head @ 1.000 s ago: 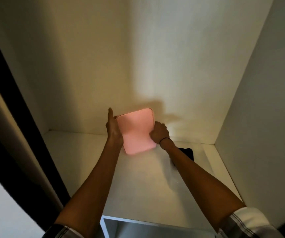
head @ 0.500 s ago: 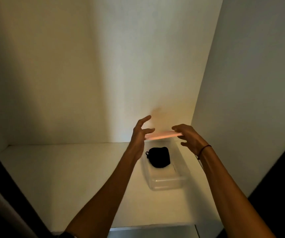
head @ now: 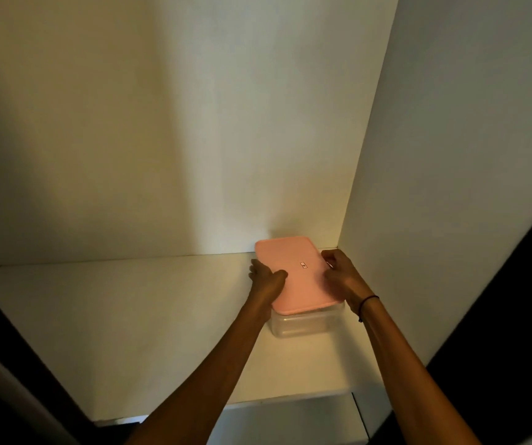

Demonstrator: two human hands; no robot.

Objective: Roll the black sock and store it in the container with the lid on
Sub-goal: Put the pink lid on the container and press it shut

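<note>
A pink lid lies flat on top of a clear plastic container that stands on a white shelf, near the back right corner. My left hand grips the lid's left edge, thumb on top. My right hand holds the lid's right edge, fingers curled over it. The black sock is hidden under the lid.
The shelf sits in a white alcove: a back wall and a right side wall stand close to the container. The shelf's front edge lies below my forearms. Dark frames border both sides.
The lid, held above the open container half a second ago, has come down onto it. The black sock, seen inside then, is now covered. Both hands lowered with the lid.
</note>
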